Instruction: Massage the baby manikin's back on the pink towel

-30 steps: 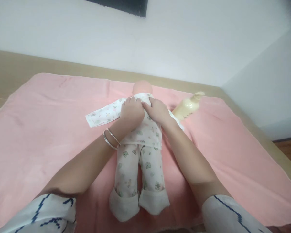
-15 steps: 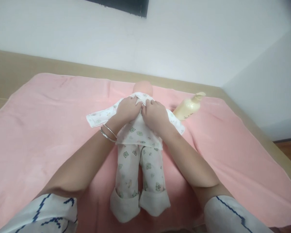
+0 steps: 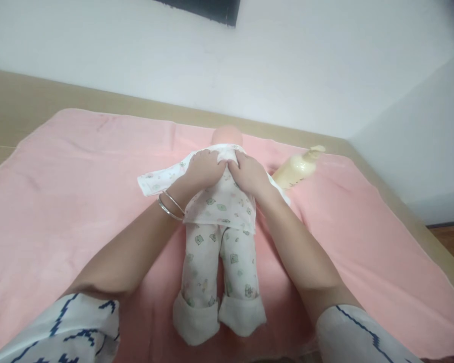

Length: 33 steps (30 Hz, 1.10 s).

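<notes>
A baby doll in a white long-sleeved top and matching trousers, printed with small green animals, lies with its legs toward me. Its bald head points away, and no face shows. My left hand rests on the upper part of the top, fingers stretched over the cloth. Beside it, my right hand lies flat on the other side, the two thumbs almost touching at the middle. The cloth under them looks smooth. One sleeve extends to the left; the right sleeve is mostly hidden behind my right arm.
A pink blanket covers the wooden surface under the doll. A cream pump bottle lies tilted on the right, close to the right sleeve. A white wall stands behind.
Both hands have let go of the bunched cloth at the upper middle of the top and spread flat on it. The fabric has smoothed out. The view has shifted slightly.
</notes>
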{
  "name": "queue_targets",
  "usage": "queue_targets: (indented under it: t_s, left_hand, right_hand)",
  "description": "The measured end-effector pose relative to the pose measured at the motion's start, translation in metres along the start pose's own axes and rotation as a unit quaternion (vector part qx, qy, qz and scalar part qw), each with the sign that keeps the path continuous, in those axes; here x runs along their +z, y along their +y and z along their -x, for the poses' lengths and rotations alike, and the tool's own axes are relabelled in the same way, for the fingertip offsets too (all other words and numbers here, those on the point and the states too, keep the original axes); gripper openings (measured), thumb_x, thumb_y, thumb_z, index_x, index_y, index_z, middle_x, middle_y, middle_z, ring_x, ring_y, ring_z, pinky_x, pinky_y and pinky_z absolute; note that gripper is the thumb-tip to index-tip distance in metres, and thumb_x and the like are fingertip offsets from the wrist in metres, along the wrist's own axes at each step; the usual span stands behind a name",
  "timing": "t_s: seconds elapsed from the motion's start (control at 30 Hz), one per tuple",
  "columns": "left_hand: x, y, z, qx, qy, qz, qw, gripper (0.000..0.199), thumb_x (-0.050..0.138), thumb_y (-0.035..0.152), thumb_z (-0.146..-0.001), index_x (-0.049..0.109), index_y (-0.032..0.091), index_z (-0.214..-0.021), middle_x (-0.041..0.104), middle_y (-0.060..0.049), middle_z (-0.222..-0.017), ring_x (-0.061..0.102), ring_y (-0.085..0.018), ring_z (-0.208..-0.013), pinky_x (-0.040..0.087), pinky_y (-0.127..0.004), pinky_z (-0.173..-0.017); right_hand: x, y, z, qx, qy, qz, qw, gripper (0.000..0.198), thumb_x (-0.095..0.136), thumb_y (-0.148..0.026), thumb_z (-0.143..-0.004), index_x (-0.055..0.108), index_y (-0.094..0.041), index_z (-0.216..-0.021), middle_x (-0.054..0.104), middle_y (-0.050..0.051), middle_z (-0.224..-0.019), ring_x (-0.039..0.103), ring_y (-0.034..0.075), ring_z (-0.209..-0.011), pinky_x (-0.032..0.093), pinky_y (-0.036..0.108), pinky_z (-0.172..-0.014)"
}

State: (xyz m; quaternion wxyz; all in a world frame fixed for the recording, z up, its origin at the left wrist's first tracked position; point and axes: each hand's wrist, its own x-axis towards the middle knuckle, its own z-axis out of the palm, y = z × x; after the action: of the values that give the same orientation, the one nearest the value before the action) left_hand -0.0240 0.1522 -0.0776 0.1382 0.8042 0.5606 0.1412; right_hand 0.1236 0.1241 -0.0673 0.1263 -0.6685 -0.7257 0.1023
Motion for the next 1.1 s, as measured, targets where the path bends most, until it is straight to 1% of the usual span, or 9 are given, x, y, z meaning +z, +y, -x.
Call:
queue_targets:
  t_s: [0.1, 0.2, 0.33, 0.43, 0.53, 0.73, 0.8, 0.97, 1.1]
  left_hand:
    - [-0.004, 0.011, 0.009, -0.003, -0.013, -0.004, 1.0, 0.035, 0.04, 0.029, -0.1, 0.065, 0.011, -0.116, 0.066, -0.019, -0.125, 0.06, -0.032, -0.12, 0.049, -0.046, -0.104]
    - [-0.006, 0.02, 0.013, 0.029, -0.026, -0.017, 0.999, 0.023, 0.045, 0.016, -0.094, 0.067, 0.014, -0.102, 0.067, -0.016, -0.113, 0.061, -0.029, -0.113, 0.05, -0.043, -0.101]
    - [-0.006, 0.019, 0.009, 0.068, -0.024, -0.044, 0.996, 0.027, 0.04, 0.008, -0.093, 0.065, 0.016, -0.088, 0.066, -0.013, -0.096, 0.062, -0.027, -0.1, 0.05, -0.041, -0.094]
    - [-0.008, 0.012, 0.004, 0.079, -0.025, -0.029, 0.996, 0.032, 0.034, 0.016, -0.099, 0.065, 0.016, -0.088, 0.066, -0.013, -0.097, 0.063, -0.026, -0.095, 0.051, -0.04, -0.091]
    - [-0.006, 0.003, -0.001, 0.09, -0.02, -0.001, 0.996, 0.035, 0.034, 0.022, -0.101, 0.066, 0.016, -0.086, 0.068, -0.013, -0.1, 0.064, -0.026, -0.099, 0.051, -0.04, -0.092]
    - [0.015, -0.015, -0.016, 0.092, 0.04, 0.006, 0.995, 0.036, 0.036, 0.024, -0.1, 0.071, 0.017, -0.099, 0.07, -0.012, -0.103, 0.065, -0.027, -0.106, 0.051, -0.04, -0.096]
    - [0.02, -0.019, -0.021, 0.085, 0.033, -0.008, 0.996, 0.037, 0.036, 0.024, -0.101, 0.072, 0.018, -0.1, 0.07, -0.012, -0.102, 0.065, -0.027, -0.107, 0.051, -0.041, -0.096]
    - [0.019, -0.021, -0.022, 0.079, 0.024, -0.027, 0.996, 0.041, 0.032, 0.025, -0.103, 0.071, 0.016, -0.103, 0.07, -0.014, -0.107, 0.064, -0.028, -0.112, 0.051, -0.041, -0.097]
    - [0.017, -0.016, -0.018, 0.037, 0.041, 0.007, 0.998, 0.04, 0.033, 0.027, -0.103, 0.071, 0.018, -0.098, 0.071, -0.013, -0.108, 0.064, -0.027, -0.114, 0.051, -0.04, -0.099]
  right_hand:
    - [-0.004, 0.007, -0.004, 0.02, -0.027, -0.047, 0.998, 0.051, 0.03, -0.047, -0.105, 0.055, -0.014, -0.134, 0.062, 0.02, -0.142, 0.061, 0.034, -0.122, 0.047, 0.044, -0.101]
    - [-0.005, 0.009, -0.005, 0.019, -0.026, -0.044, 0.998, 0.051, 0.03, -0.047, -0.104, 0.055, -0.012, -0.132, 0.062, 0.021, -0.141, 0.061, 0.036, -0.123, 0.046, 0.045, -0.101]
    - [-0.003, 0.005, -0.003, 0.015, -0.017, 0.004, 1.0, 0.051, 0.026, -0.045, -0.105, 0.057, -0.012, -0.128, 0.065, 0.022, -0.134, 0.062, 0.037, -0.119, 0.046, 0.046, -0.098]
    - [-0.001, 0.0, 0.001, 0.022, -0.009, 0.049, 0.999, 0.053, 0.021, -0.045, -0.107, 0.057, -0.012, -0.128, 0.065, 0.022, -0.133, 0.061, 0.038, -0.12, 0.046, 0.048, -0.099]
    - [0.002, -0.007, 0.006, 0.025, 0.004, 0.088, 0.996, 0.052, 0.021, -0.043, -0.108, 0.054, -0.011, -0.132, 0.063, 0.023, -0.135, 0.059, 0.039, -0.123, 0.046, 0.05, -0.1]
    - [0.01, -0.018, 0.016, 0.002, 0.035, 0.137, 0.99, 0.046, 0.023, -0.034, -0.107, 0.056, -0.008, -0.126, 0.065, 0.025, -0.127, 0.058, 0.037, -0.119, 0.045, 0.047, -0.101]
    - [0.012, -0.02, 0.018, -0.006, 0.04, 0.147, 0.988, 0.045, 0.023, -0.032, -0.107, 0.056, -0.008, -0.125, 0.066, 0.024, -0.125, 0.059, 0.036, -0.118, 0.045, 0.045, -0.101]
    - [0.011, -0.023, 0.022, -0.015, 0.038, 0.156, 0.987, 0.044, 0.024, -0.03, -0.106, 0.055, -0.006, -0.127, 0.064, 0.026, -0.128, 0.058, 0.036, -0.119, 0.044, 0.047, -0.104]
    - [0.011, -0.023, 0.02, -0.014, 0.034, 0.147, 0.988, 0.046, 0.023, -0.031, -0.106, 0.055, -0.006, -0.127, 0.063, 0.026, -0.127, 0.058, 0.036, -0.12, 0.043, 0.047, -0.106]
